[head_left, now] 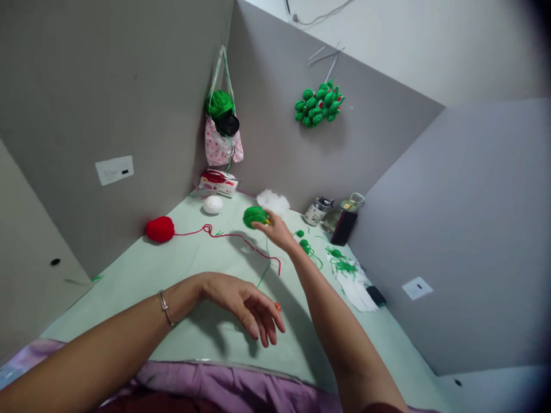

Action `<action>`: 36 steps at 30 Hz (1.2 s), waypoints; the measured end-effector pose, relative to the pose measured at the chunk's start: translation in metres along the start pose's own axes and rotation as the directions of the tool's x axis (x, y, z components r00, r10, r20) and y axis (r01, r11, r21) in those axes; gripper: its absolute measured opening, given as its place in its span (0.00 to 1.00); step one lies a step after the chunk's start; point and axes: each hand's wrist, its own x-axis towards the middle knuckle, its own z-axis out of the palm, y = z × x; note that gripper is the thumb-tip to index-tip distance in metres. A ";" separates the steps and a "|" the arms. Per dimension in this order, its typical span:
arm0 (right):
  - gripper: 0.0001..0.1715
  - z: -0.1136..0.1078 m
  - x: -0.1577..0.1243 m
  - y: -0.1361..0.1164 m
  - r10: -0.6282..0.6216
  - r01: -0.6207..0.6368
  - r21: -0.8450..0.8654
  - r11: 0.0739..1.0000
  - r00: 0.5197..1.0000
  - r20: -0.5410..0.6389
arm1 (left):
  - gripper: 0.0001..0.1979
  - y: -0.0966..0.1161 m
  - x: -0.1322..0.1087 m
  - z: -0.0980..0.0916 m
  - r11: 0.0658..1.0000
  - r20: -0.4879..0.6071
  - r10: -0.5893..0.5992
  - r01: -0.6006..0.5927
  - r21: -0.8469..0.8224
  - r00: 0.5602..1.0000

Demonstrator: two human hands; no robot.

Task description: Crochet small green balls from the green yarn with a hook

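My right hand [279, 230] is stretched towards the back of the table and grips a ball of green yarn [255, 217]. Something small and yellow shows at its fingertips, too small to name. A green strand [267, 252] runs down from near the ball towards the front. Closer to me, my left hand [243, 304] hovers over the table with its fingers loosely bent and apart, holding nothing. Just beyond those fingers lies a small orange-red object [278, 307], partly hidden. A red strand [241, 236] crosses the tabletop from a red yarn ball [160, 229].
White yarn ball [213, 205], white stuffing [273, 202] and a tin [316, 212] stand along the back. A dark phone [344, 228] leans at the right. Green scraps [343, 265] lie on white paper [359, 292]. A dotted bag [219, 143] and a green knitted cluster [318, 105] hang on the walls.
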 end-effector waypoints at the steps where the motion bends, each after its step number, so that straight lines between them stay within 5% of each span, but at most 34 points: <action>1: 0.37 -0.006 0.006 0.006 0.054 -0.055 -0.025 0.998 0.998 -0.045 | 0.25 0.000 0.000 0.001 1.000 -0.005 -0.005 0.005 0.002 1.000; 5: 0.28 -0.014 0.009 0.024 0.154 -0.164 -0.084 0.983 0.982 -0.108 | 0.24 0.002 -0.002 0.001 1.000 -0.044 -0.022 0.022 0.005 0.999; 8: 0.20 -0.007 -0.005 0.027 0.152 -0.151 -0.083 0.985 0.988 0.003 | 0.26 0.002 0.000 0.001 1.000 -0.066 -0.031 0.031 -0.002 0.997; 18: 0.17 0.016 -0.059 0.021 0.039 -0.058 0.052 0.997 0.947 0.318 | 0.27 0.016 -0.018 -0.010 1.000 -0.213 0.021 -0.016 0.025 0.977; 23: 0.21 -0.007 -0.042 0.055 0.176 -0.170 -0.047 0.984 0.962 0.208 | 0.22 0.013 -0.016 -0.014 0.998 -0.370 0.054 -0.046 0.032 0.928; 28: 0.22 -0.027 -0.009 0.094 0.353 -0.343 -0.260 0.903 0.936 -0.010 | 0.20 0.002 -0.004 -0.012 1.000 -0.400 -0.015 0.016 0.000 0.916; 36: 0.22 -0.011 0.020 0.103 0.356 -0.329 -0.448 0.831 0.934 -0.025 | 0.21 0.000 -0.002 -0.012 0.999 -0.382 -0.039 0.034 -0.019 0.923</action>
